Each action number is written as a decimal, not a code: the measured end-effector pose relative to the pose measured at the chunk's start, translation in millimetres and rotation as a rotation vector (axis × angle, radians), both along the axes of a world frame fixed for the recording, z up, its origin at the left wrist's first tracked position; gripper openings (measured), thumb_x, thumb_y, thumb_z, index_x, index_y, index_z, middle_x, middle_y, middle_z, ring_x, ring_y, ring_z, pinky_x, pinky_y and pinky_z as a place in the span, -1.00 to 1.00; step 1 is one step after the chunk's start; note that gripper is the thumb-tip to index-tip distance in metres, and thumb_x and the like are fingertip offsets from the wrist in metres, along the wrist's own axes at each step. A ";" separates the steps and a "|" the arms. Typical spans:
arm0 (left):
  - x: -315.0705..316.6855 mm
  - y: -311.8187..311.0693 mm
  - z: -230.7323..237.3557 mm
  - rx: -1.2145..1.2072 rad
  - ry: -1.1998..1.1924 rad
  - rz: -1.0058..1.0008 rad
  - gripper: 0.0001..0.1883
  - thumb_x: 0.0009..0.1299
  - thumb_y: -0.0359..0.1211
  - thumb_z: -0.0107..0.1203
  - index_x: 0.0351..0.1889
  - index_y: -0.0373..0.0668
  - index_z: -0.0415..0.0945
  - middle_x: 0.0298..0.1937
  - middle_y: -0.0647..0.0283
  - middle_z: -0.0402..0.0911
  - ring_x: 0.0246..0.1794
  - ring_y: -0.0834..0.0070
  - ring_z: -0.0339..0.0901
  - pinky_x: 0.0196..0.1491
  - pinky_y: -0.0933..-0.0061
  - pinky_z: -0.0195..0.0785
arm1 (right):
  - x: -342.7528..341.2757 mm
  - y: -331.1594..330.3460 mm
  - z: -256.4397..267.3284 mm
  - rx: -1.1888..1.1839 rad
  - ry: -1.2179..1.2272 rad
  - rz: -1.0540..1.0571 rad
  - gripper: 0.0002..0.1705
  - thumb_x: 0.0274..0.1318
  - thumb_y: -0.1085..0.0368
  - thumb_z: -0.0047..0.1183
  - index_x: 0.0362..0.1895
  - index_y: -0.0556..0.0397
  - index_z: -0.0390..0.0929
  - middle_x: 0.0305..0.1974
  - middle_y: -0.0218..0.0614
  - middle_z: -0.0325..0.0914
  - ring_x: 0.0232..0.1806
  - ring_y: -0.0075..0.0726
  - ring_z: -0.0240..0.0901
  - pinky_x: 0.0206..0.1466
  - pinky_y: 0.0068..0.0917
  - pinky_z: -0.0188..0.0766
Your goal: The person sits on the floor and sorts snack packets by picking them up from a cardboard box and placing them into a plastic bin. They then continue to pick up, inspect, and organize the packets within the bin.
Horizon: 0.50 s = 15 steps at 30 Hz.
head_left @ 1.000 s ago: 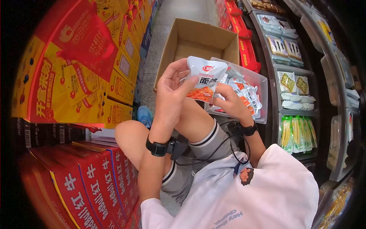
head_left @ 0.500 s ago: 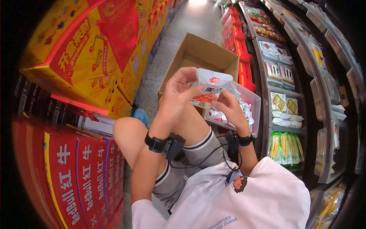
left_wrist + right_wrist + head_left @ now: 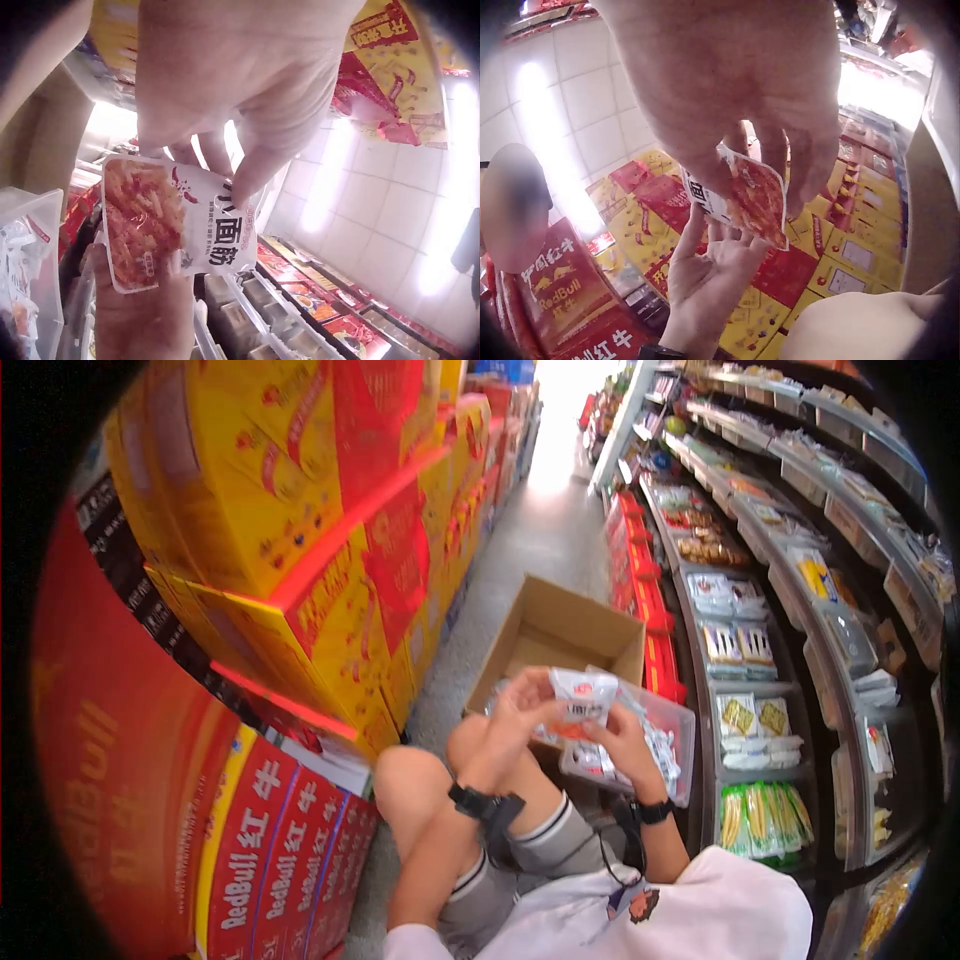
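A white snack packet (image 3: 583, 696) with a red-orange picture is held between both hands in front of the knees. My left hand (image 3: 512, 722) pinches its left side, thumb on the printed face. At its lower right edge, my right hand (image 3: 627, 745) grips with thumb and fingers. The left wrist view shows the packet (image 3: 180, 225) flat-on, the left thumb on its dark lettering. In the right wrist view the packet (image 3: 742, 195) lies between the right hand's fingers, with the left hand (image 3: 712, 277) behind it.
Below the hands, a clear plastic bin (image 3: 684, 760) holds similar packets. An open cardboard box (image 3: 580, 622) stands just beyond on the floor. Yellow and red cartons (image 3: 340, 630) and Red Bull cases (image 3: 270, 860) are stacked at left; shelves of snack trays (image 3: 760, 755) line the right.
The head view has tilted up, showing more of the aisle, so hands, packet and box appear lower. Both hands keep hold of the packet.
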<state>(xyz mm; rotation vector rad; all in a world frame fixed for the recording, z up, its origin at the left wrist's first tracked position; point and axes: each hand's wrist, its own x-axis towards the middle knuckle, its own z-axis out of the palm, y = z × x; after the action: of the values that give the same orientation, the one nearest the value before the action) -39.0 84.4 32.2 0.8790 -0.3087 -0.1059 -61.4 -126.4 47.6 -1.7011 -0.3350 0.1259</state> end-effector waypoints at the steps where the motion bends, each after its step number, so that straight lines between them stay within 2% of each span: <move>1: -0.5 -2.7 3.4 0.008 0.036 0.020 -0.59 0.38 -0.56 0.25 0.18 -0.26 0.44 0.15 0.17 0.61 0.21 0.40 0.53 0.28 0.33 0.41 | 2.8 -3.9 -2.9 -0.019 0.029 -0.031 -0.54 0.32 0.38 0.13 0.27 0.21 0.45 0.11 -0.36 0.57 0.13 -0.51 0.46 0.22 -0.42 0.42; 6: 23.9 -27.6 -27.7 0.085 0.147 0.139 -0.52 0.40 -0.50 0.25 0.27 -0.31 0.40 0.22 0.07 0.57 0.26 0.33 0.51 0.28 0.31 0.42 | 23.2 -11.5 -23.1 0.058 0.067 -0.108 -0.63 0.36 0.32 0.11 0.17 0.25 0.53 0.03 -0.35 0.63 0.03 -0.53 0.51 0.09 -0.46 0.49; 8: 35.7 -38.4 -53.3 0.199 0.198 0.197 -0.49 0.39 -0.45 0.27 0.28 -0.34 0.39 0.21 0.00 0.56 0.26 0.28 0.51 0.27 0.30 0.43 | 43.2 -19.5 -59.6 0.271 0.244 -0.094 -0.63 0.37 0.34 0.08 0.18 0.25 0.51 0.05 -0.32 0.63 0.02 -0.47 0.56 0.10 -0.43 0.51; 10: 43.3 -50.9 -76.3 0.325 0.293 0.246 -0.48 0.37 -0.44 0.27 0.27 -0.39 0.39 0.19 -0.06 0.56 0.20 0.27 0.54 0.22 0.32 0.46 | 53.6 -19.2 -74.3 0.492 0.417 -0.050 -0.65 0.38 0.38 0.05 0.20 0.21 0.47 0.07 -0.19 0.61 0.04 -0.27 0.62 0.15 -0.21 0.59; 12: 49.5 -60.9 -89.7 0.326 0.337 0.217 -0.50 0.38 -0.45 0.22 0.26 -0.41 0.38 0.18 -0.08 0.56 0.14 0.28 0.57 0.15 0.35 0.50 | 60.8 -18.6 -92.7 0.539 0.538 -0.123 -0.66 0.39 0.34 0.05 0.16 0.24 0.49 0.05 -0.16 0.63 0.03 -0.29 0.62 0.05 -0.23 0.61; 15: 57.3 -71.1 -110.7 0.357 0.395 0.216 -0.52 0.40 -0.48 0.15 0.26 -0.45 0.37 0.15 -0.08 0.57 0.07 0.30 0.61 0.03 0.39 0.54 | 73.3 -18.8 -110.8 0.517 0.616 -0.163 -0.66 0.39 0.33 0.04 0.15 0.25 0.48 0.08 -0.10 0.61 0.04 -0.21 0.63 0.06 -0.16 0.62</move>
<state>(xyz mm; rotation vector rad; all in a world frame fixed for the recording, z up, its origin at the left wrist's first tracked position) 18.4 13.3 -78.5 1.2141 0.1812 -0.1337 11.9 -145.2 -63.1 -1.1008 0.2198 0.3954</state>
